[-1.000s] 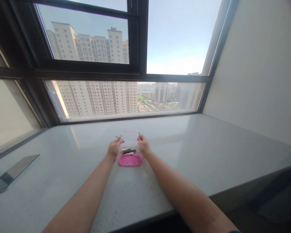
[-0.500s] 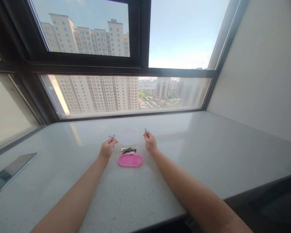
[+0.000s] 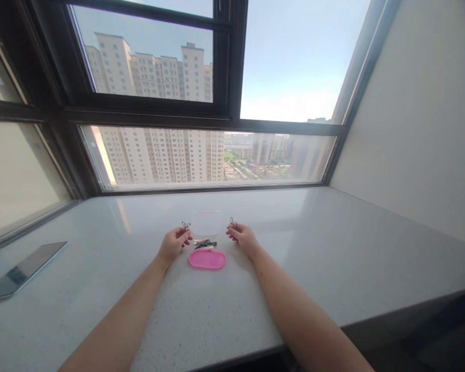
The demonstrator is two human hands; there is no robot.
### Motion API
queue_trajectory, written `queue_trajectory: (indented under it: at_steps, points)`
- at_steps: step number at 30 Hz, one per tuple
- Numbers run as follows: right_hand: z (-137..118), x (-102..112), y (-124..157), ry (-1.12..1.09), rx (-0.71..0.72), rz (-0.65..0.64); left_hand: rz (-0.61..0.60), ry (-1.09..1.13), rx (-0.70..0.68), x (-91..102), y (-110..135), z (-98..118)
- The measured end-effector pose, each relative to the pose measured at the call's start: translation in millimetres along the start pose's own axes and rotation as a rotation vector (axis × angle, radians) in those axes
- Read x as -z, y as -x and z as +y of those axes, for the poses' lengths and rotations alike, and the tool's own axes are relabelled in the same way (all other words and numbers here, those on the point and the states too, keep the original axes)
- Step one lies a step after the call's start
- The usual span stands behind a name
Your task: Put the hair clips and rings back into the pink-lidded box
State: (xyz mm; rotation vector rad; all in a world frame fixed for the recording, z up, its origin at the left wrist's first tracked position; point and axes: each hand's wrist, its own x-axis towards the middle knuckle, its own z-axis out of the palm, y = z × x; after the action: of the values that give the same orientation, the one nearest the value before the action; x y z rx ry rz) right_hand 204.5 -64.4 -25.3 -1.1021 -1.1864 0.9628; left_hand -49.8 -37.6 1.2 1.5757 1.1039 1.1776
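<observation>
My left hand (image 3: 173, 242) is closed in a pinch on a small dark looped hair tie (image 3: 185, 225). My right hand (image 3: 243, 237) pinches a second dark looped hair tie (image 3: 232, 222). Both hands hover over the white stone counter (image 3: 325, 248), one on each side of a clear zip bag (image 3: 206, 222) with a pink seal strip. Between the hands, nearer me, lies a pink oval tray (image 3: 207, 259). Just behind the tray rest a few dark and pale hair clips (image 3: 204, 243).
A dark tablet or phone (image 3: 23, 270) lies flat at the counter's far left. A large black-framed window (image 3: 225, 121) runs along the back, a plain wall (image 3: 422, 119) rises on the right, and the counter's front edge drops off at lower right.
Both hands first spread apart from the bag, then drew back a little towards me and lower. Each still pinches its hair tie. The camera view shifted slightly.
</observation>
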Motion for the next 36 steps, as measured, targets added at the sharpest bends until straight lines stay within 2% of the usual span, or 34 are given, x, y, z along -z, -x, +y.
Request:
queue_trajectory:
  at_steps: [5,11,22,36]
  points:
    - [-4.7,-3.1,5.3,0.023,0.003,-0.060,-0.023,-0.034,-0.015,-2.5,4.6,5.0]
    - [-6.9,-4.7,6.9,0.044,0.005,-0.074,-0.024,-0.036,-0.017,-3.4,5.6,7.6]
    - [-5.3,-4.3,6.3,0.065,0.020,-0.104,-0.066,-0.014,0.029,-6.4,3.8,4.8]
    - [-4.1,-5.7,5.3,0.080,0.014,-0.126,-0.079,-0.041,0.016,-6.2,1.2,-1.0]
